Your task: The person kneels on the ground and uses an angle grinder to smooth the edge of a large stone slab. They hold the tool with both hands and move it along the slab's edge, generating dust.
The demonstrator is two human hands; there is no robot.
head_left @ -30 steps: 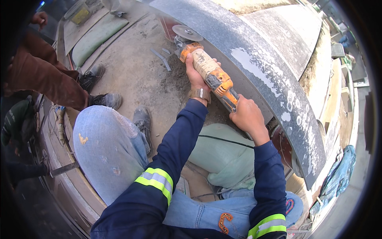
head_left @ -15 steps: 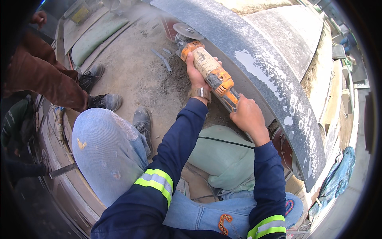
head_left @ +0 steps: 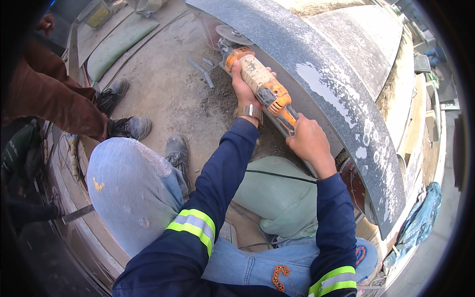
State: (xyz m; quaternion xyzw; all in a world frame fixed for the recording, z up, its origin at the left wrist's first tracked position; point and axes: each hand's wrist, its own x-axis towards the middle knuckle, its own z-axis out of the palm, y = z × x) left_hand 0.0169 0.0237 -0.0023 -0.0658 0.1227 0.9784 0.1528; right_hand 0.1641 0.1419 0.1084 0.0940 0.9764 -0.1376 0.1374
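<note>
Head view: at the far left we see a co-worker in brown trousers [head_left: 59, 99], standing with one hand [head_left: 47, 24] hanging near the upper edge and two dusty dark shoes [head_left: 131, 127] on the ground. Below, we make out a second person [head_left: 20, 151] in dark clothing, mostly in shadow. Further in, a pale green sack [head_left: 121, 47] lies near the top, and a raised knee [head_left: 131, 183] in worn light-blue denim fills the lower left. Next come a few thin grey strips [head_left: 201, 74] on the dusty ground.

Near the middle, we find the orange angle grinder [head_left: 262, 84], slanting from its disc [head_left: 232, 34] at upper left to its handle at lower right. Our left hand [head_left: 243, 93], with a watch [head_left: 249, 112] at the wrist, is wrapped around the tape-bound body from beneath. The disc sits at the near edge of a curved grey slab [head_left: 277, 37]; we cannot tell whether it touches. Under our forearms, another green sack [head_left: 277, 198] lies with a black cable [head_left: 277, 173] across it. Our right hand [head_left: 309, 142] clasps the grinder's rear handle. Beyond it, the slab sweeps down to the right, mottled with white patches, and crumpled blue plastic [head_left: 420, 213] lies past its end.
</note>
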